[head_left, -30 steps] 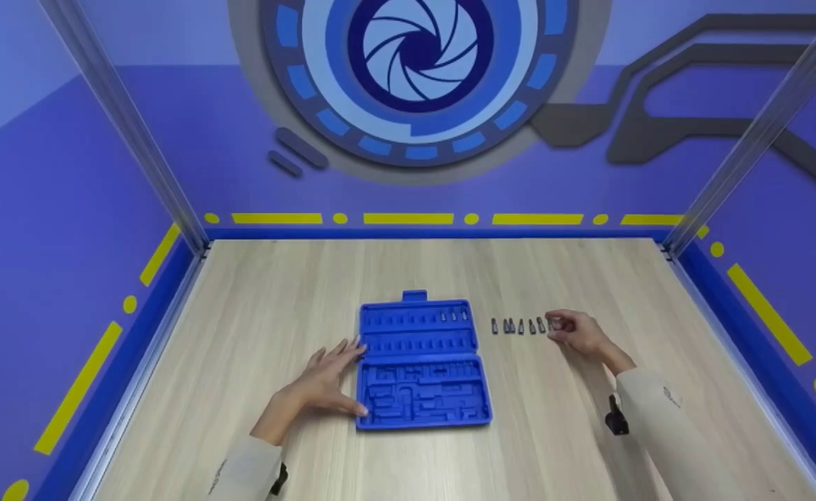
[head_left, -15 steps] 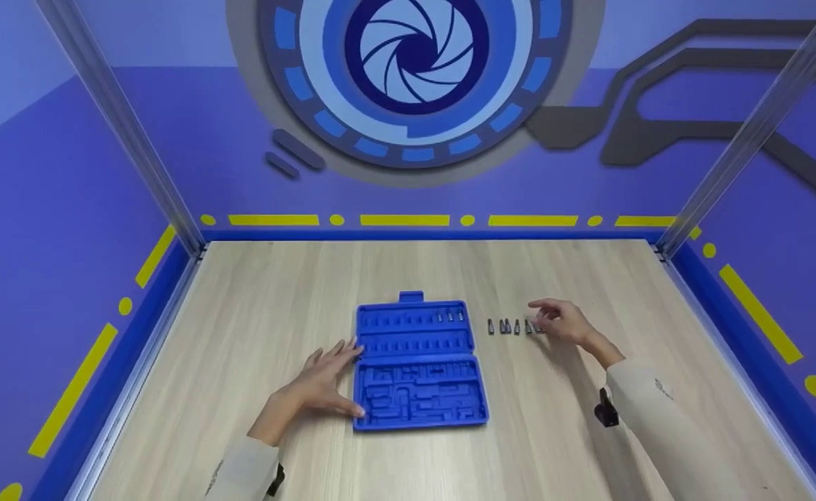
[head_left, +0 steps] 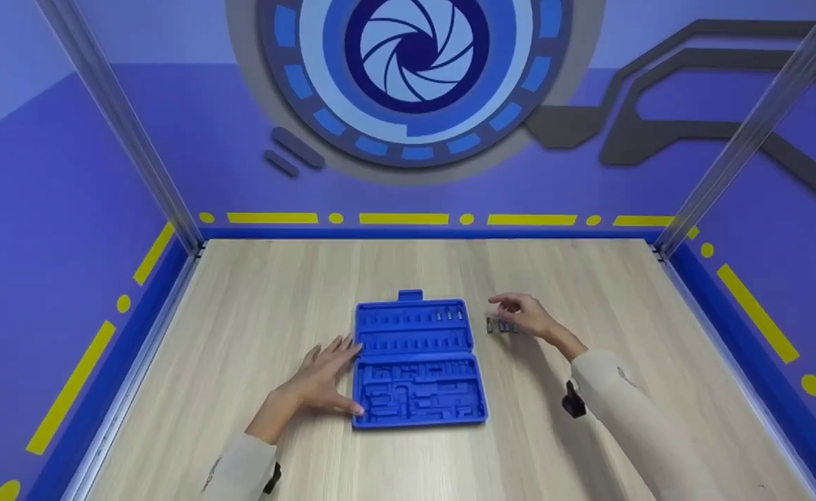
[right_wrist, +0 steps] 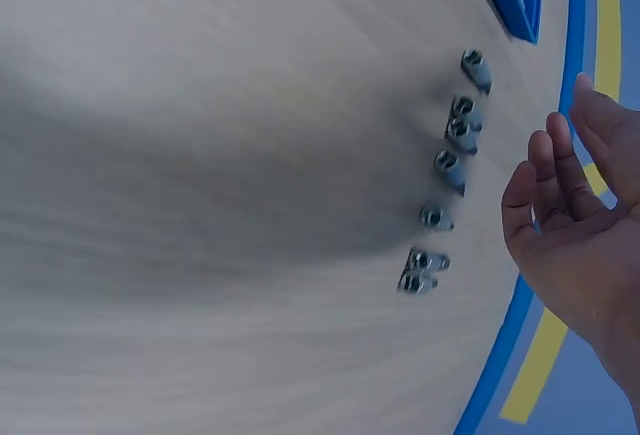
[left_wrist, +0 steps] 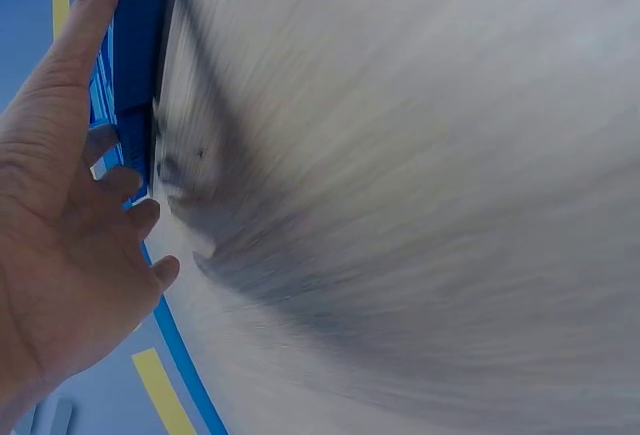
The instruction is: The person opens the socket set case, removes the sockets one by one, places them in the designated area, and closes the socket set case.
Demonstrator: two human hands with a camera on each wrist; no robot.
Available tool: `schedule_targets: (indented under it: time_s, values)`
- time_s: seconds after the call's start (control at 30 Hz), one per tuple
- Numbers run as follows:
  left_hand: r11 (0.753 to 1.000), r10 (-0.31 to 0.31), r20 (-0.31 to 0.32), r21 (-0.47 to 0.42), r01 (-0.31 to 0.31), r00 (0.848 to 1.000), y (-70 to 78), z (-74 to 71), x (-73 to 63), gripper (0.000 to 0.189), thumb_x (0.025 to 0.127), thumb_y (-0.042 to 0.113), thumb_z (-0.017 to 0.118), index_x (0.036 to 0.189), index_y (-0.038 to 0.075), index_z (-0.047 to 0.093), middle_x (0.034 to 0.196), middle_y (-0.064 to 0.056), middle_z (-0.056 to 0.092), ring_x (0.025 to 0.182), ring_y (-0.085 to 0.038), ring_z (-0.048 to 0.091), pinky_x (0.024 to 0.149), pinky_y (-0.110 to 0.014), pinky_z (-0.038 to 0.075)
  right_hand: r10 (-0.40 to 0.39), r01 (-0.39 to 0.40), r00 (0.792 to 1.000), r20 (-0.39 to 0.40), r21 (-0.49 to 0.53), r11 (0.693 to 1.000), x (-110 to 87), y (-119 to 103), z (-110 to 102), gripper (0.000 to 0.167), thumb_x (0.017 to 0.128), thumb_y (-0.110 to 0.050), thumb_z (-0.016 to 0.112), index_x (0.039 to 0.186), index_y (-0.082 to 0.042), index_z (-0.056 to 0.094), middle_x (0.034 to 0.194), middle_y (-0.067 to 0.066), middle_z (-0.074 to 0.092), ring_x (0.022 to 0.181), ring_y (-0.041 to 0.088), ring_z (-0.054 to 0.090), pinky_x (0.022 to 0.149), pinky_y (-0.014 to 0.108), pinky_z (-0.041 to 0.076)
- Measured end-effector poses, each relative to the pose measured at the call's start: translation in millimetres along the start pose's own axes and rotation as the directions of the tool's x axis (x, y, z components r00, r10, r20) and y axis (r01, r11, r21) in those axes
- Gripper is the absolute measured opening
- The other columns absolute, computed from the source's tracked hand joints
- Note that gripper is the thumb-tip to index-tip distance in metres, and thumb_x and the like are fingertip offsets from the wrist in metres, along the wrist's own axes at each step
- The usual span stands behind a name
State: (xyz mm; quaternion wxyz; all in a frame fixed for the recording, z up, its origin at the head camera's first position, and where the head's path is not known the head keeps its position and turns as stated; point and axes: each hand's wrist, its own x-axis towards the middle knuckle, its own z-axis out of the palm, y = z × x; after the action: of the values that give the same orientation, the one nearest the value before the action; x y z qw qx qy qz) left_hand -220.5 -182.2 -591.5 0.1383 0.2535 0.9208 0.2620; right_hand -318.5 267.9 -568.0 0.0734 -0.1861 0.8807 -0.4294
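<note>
Bits point(right_wrist: 449, 168): seven, all lying loose right of the blue case point(head_left: 422, 424).
Right hand point(head_left: 528, 318): you're shifting it caseward above them, loosely spread, apparently carrying none.
Left hand point(head_left: 320, 383): spreading against the blue case.

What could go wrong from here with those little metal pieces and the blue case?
The right hand is close by the row of loose metal pieces, so it might knock some out of line. Some of them lie nearly touching, so a pinch could catch two at once. The left hand touches the left side of the open blue case; a careless push might slide it.
</note>
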Motion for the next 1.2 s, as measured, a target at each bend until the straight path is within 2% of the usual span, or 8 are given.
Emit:
schedule_targets:
  time_s: [0.27, 0.43, 0.57, 0.73, 0.8, 0.97, 1.1, 1.2]
  values:
    - [0.997, 0.030, 0.000, 0.074, -0.030, 1.000, 2.3, -3.7, 2.6, 0.132, 0.064, 0.053, 0.093, 0.160, -0.004, 0.022, 0.169, -0.023, 0.019, 0.157, -0.046, 0.012, 0.125, -0.070, 0.007, -0.009, 0.008, 0.999, 0.044, 0.040, 0.999, 15.6, -20, 25, 0.033, 0.100, -0.005, 0.062, 0.129, 0.011, 0.062, 0.106, 0.027, 0.069, 0.093, 0.026, 0.065, 0.072, 0.020, 0.049]
    - [0.995, 0.032, 0.012, 0.099, -0.033, 0.999, 1.7, -3.5, 4.2, 0.132, 0.063, 0.054, 0.093, 0.160, -0.003, 0.024, 0.169, -0.023, 0.018, 0.157, -0.047, 0.013, 0.124, -0.070, 0.008, -0.001, -0.003, 0.997, 0.075, 0.048, 0.999, 25.9, -32, 44, 0.034, 0.100, -0.010, 0.064, 0.129, 0.009, 0.063, 0.108, 0.025, 0.068, 0.090, 0.021, 0.064, 0.070, 0.019, 0.049]
    - [0.996, 0.021, 0.014, 0.087, -0.022, 1.000, 1.6, -2.4, 3.2, 0.132, 0.063, 0.055, 0.093, 0.160, -0.002, 0.023, 0.170, -0.021, 0.018, 0.157, -0.048, 0.013, 0.124, -0.072, 0.008, -0.003, 0.001, 0.998, 0.070, 0.034, 0.999, 35.9, -38, 57, 0.032, 0.099, -0.007, 0.064, 0.126, 0.011, 0.065, 0.103, 0.024, 0.069, 0.083, 0.016, 0.062, 0.069, 0.017, 0.049]
    - [0.997, 0.011, 0.011, 0.071, -0.011, 1.000, 1.9, -3.5, 3.2, 0.132, 0.063, 0.055, 0.093, 0.161, -0.001, 0.023, 0.170, -0.019, 0.018, 0.157, -0.048, 0.013, 0.124, -0.072, 0.006, 0.006, -0.005, 0.999, 0.036, -0.042, 0.999, 48.7, -41, 70, 0.027, 0.098, -0.003, 0.064, 0.120, 0.013, 0.067, 0.098, 0.023, 0.071, 0.078, 0.014, 0.059, 0.066, 0.020, 0.048]
    - [0.998, 0.014, 0.007, 0.060, -0.014, 1.000, 1.7, -4.4, 3.6, 0.132, 0.063, 0.053, 0.094, 0.160, -0.002, 0.023, 0.170, -0.020, 0.018, 0.156, -0.049, 0.014, 0.123, -0.072, 0.007, 0.002, 0.001, 1.000, 0.020, -0.112, 0.994, 52.6, -41, 75, 0.025, 0.097, -0.005, 0.066, 0.117, 0.011, 0.069, 0.098, 0.022, 0.073, 0.079, 0.017, 0.061, 0.069, 0.026, 0.051]
    - [0.999, 0.009, 0.016, 0.037, -0.009, 1.000, 0.2, -3.4, 4.8, 0.133, 0.063, 0.053, 0.094, 0.161, 0.000, 0.022, 0.171, -0.019, 0.017, 0.157, -0.049, 0.013, 0.124, -0.072, 0.005, 0.061, -0.062, 0.998, -0.012, -0.258, 0.964, 56.9, -45, 85, 0.026, 0.097, -0.012, 0.069, 0.117, 0.004, 0.072, 0.102, 0.016, 0.074, 0.088, 0.023, 0.064, 0.081, 0.042, 0.056]
    - [0.999, 0.010, 0.015, 0.034, -0.010, 1.000, -0.5, -1.5, 4.8, 0.133, 0.063, 0.054, 0.094, 0.161, 0.001, 0.022, 0.171, -0.019, 0.017, 0.157, -0.048, 0.012, 0.124, -0.072, 0.005, 0.124, -0.125, 0.992, -0.020, -0.282, 0.951, 58.6, -49, 89, 0.028, 0.097, -0.015, 0.070, 0.119, 0.001, 0.073, 0.103, 0.015, 0.075, 0.092, 0.026, 0.067, 0.085, 0.046, 0.057]
    - [0.999, 0.009, 0.010, 0.036, -0.010, 1.000, -0.8, -2.3, 5.1, 0.133, 0.063, 0.055, 0.093, 0.161, 0.001, 0.023, 0.171, -0.019, 0.017, 0.157, -0.048, 0.012, 0.124, -0.072, 0.005, 0.143, -0.143, 0.990, -0.020, -0.288, 0.947, 61.0, -51, 90, 0.026, 0.097, -0.016, 0.070, 0.118, 0.000, 0.073, 0.102, 0.015, 0.074, 0.093, 0.027, 0.068, 0.086, 0.046, 0.057]
